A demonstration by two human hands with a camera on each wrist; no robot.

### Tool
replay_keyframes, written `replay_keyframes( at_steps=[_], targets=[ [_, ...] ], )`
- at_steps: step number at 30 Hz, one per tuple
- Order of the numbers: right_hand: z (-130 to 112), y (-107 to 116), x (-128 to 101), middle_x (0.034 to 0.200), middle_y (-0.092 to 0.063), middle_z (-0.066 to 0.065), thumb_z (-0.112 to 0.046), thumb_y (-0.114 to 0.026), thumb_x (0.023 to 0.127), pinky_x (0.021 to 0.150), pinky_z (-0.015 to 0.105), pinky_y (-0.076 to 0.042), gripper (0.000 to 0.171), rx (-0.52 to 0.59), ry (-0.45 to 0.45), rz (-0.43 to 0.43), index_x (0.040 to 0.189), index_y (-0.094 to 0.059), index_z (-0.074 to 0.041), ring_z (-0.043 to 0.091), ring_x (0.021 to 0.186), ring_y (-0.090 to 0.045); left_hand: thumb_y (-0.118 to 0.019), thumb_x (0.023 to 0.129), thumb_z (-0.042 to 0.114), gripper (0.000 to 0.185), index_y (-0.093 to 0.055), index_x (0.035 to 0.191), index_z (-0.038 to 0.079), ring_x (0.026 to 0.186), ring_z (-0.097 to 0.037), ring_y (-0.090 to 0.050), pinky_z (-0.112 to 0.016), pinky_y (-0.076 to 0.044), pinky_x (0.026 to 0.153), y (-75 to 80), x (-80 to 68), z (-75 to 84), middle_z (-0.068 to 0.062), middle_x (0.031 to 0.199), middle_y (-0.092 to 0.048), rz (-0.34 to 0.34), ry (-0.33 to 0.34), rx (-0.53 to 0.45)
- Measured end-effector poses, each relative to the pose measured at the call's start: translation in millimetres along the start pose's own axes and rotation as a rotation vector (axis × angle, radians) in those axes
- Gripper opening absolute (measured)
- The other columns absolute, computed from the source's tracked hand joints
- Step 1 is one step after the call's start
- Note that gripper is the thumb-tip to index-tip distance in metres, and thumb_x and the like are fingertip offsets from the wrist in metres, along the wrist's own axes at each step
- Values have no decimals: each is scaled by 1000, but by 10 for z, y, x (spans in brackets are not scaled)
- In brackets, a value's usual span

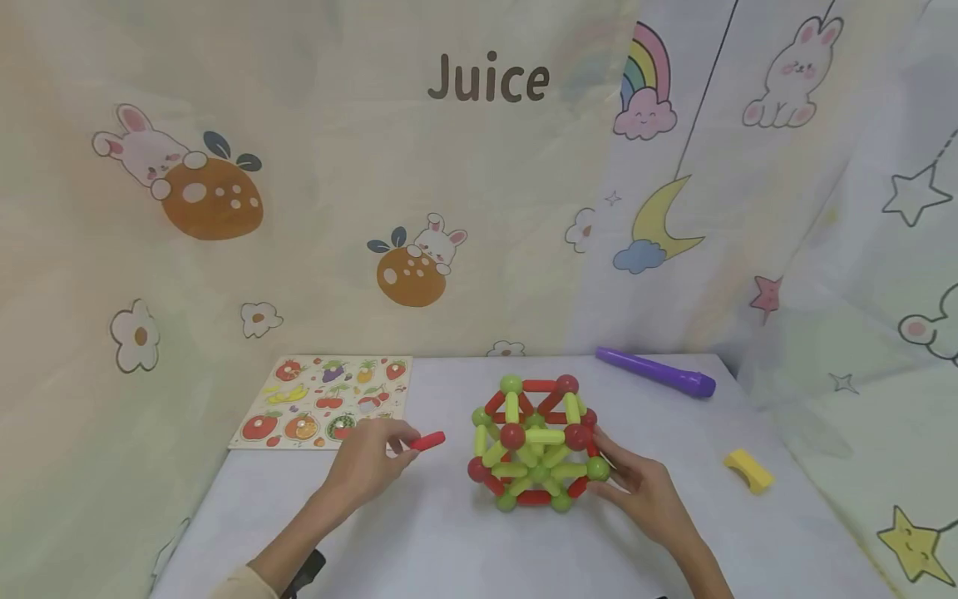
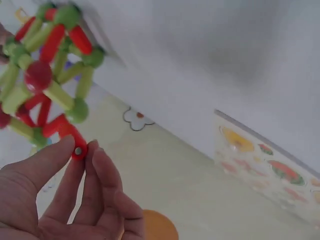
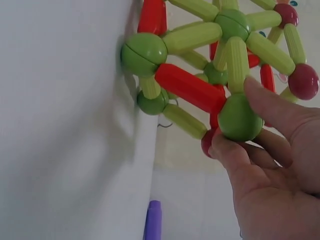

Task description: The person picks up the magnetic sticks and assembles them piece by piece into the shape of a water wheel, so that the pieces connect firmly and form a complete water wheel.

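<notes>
My left hand (image 1: 370, 459) pinches a red magnetic rod (image 1: 429, 441) between thumb and fingertips, left of a ball-and-rod model. In the left wrist view the rod (image 2: 75, 140) shows a small round metal spot at its end. The magnetic ball-and-rod model (image 1: 540, 436), built of red and yellow-green rods with red and green balls, stands on the white table. At its right side my right hand (image 1: 644, 491) grips it, with thumb and fingers about a green corner ball (image 3: 240, 117). Some of the right fingers are hidden behind that ball.
A fruit puzzle board (image 1: 299, 403) lies at the table's back left. Toward the back right is a purple toy microphone (image 1: 656, 372). A yellow arch-shaped block (image 1: 748, 471) sits near the right edge. Behind the table hangs a printed cloth (image 1: 329, 166).
</notes>
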State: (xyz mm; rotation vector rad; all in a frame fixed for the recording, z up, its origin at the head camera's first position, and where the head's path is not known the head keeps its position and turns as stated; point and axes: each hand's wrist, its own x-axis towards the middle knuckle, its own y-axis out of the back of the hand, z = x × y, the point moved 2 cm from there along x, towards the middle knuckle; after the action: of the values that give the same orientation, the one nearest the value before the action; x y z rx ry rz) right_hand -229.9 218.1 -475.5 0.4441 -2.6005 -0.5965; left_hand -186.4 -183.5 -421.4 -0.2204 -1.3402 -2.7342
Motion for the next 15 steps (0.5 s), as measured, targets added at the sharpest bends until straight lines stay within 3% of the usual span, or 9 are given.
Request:
replay_keyframes(
  at_steps=[4, 7, 9, 11, 15],
  targets=[
    [-42, -34, -12, 158, -53, 17, -4, -86, 88, 98, 18, -53, 60, -71, -36, 16, 145, -66, -1, 10, 140, -53, -91, 84, 6, 19, -84, 98, 18, 75, -8, -59, -25, -49, 63, -74, -350, 89, 13, 87, -74, -139, -17, -35],
    [-54, -53, -16, 156, -55, 16, -2, -85, 89, 97, 19, -54, 54, -106, -26, 30, 140, -69, -1, 28, 139, -55, -89, 86, 7, 16, -85, 97, 18, 77, -7, -58, -24, -48, 67, -307, -518, 176, 15, 86, -73, -287, -50, -125],
    [-45, -51, -17, 156, -54, 17, -2, -84, 89, 97, 19, -54, 52, -110, -21, 33, 139, -69, 0, 33, 138, -55, -88, 87, 8, 15, -85, 97, 17, 77, -7, -57, -24, -47, 68, -509, -578, 254, 15, 83, -72, -361, -65, -181],
    [-50, -55, -12, 157, -53, 17, -1, -84, 90, 97, 19, -54, 52, -92, -26, 27, 139, -69, 0, 36, 139, -54, -88, 87, 8, 13, -86, 96, 16, 76, -6, -56, -24, -47, 69, -709, -608, 332, 16, 80, -71, -399, -75, -203],
    [-91, -88, -1, 157, -52, 19, 0, -82, 91, 99, 25, -56, 50, -47, -34, 3, 139, -69, 1, 44, 140, -53, -89, 87, 8, 10, -87, 95, 15, 73, -2, -54, -20, -48, 70, -983, -629, 470, 15, 79, -72, -392, -145, -156]
  ],
)
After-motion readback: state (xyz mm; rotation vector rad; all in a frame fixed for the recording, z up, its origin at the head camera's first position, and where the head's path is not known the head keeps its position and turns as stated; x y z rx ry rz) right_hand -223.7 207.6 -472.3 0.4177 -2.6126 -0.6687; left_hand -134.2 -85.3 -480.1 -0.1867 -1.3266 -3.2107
